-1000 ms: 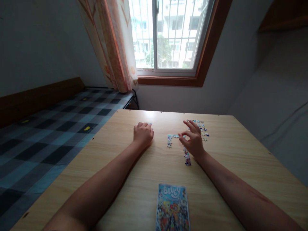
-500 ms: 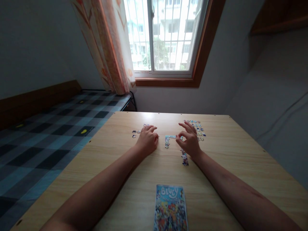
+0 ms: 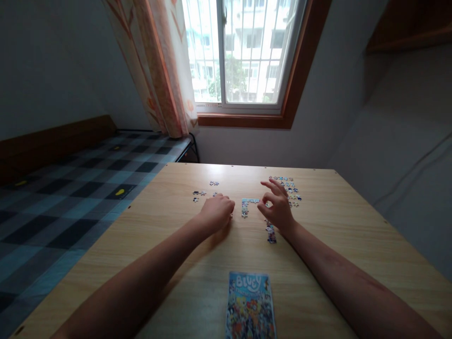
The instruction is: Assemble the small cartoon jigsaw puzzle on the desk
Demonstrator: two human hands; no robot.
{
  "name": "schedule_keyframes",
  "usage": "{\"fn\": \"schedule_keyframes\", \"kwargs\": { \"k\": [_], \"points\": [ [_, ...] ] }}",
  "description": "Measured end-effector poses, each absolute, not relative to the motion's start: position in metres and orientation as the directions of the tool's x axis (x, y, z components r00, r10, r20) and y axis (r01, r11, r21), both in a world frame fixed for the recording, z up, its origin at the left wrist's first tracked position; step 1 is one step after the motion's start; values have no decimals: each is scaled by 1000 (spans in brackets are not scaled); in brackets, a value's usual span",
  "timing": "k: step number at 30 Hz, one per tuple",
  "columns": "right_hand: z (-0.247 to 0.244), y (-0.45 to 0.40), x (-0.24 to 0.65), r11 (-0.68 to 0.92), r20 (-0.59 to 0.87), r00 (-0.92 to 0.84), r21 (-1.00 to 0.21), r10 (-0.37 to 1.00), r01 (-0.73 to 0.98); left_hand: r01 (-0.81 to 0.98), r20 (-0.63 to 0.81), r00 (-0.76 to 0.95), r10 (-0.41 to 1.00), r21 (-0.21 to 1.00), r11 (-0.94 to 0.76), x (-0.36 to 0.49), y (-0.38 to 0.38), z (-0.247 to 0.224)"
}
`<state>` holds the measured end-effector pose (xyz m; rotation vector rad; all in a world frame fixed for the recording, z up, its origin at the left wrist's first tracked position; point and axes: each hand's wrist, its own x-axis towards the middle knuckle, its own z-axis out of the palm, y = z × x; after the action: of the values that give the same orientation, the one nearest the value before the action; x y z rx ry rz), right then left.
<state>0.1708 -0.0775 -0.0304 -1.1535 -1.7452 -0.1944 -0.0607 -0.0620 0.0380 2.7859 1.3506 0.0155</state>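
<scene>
My left hand [image 3: 218, 210] is closed and turned down over the table, fingers bent together. A small puzzle piece [image 3: 231, 215] shows at its fingertips, mostly hidden by them. Thumb and forefinger of my right hand [image 3: 277, 206] are pinched at the right end of a joined L-shaped puzzle section [image 3: 244, 207], while its other fingers stick up. The piece in that pinch is largely hidden. Below the right hand lies a joined puzzle strip [image 3: 271, 233], its upper end close to the palm.
Loose puzzle pieces [image 3: 214, 183] lie left and beyond my left hand. Rows of several pieces [image 3: 287, 185] spread behind my right hand. A Bluey picture card or box [image 3: 250, 306] lies at the near side of the wooden table [image 3: 318, 263]. A checked bed [image 3: 81, 207] stands left.
My left hand has lowered and drawn slightly nearer, its fingers curling in, which uncovers loose pieces behind it. My right hand keeps its pinch in nearly the same place.
</scene>
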Motion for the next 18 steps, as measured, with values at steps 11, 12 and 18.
{"fn": "schedule_keyframes", "kwargs": {
  "k": [11,12,18],
  "points": [
    [-33,-76,173,540,793,-61,-355,606,763,697,-87,714,695,185,-692,-69,-42,38],
    [-33,-76,173,540,791,-61,-357,609,762,707,-94,705,703,174,-686,-68,-41,37],
    [-33,-75,172,567,782,-106,-344,614,749,714,-43,692,720,186,-675,-67,-43,33]
  ]
}}
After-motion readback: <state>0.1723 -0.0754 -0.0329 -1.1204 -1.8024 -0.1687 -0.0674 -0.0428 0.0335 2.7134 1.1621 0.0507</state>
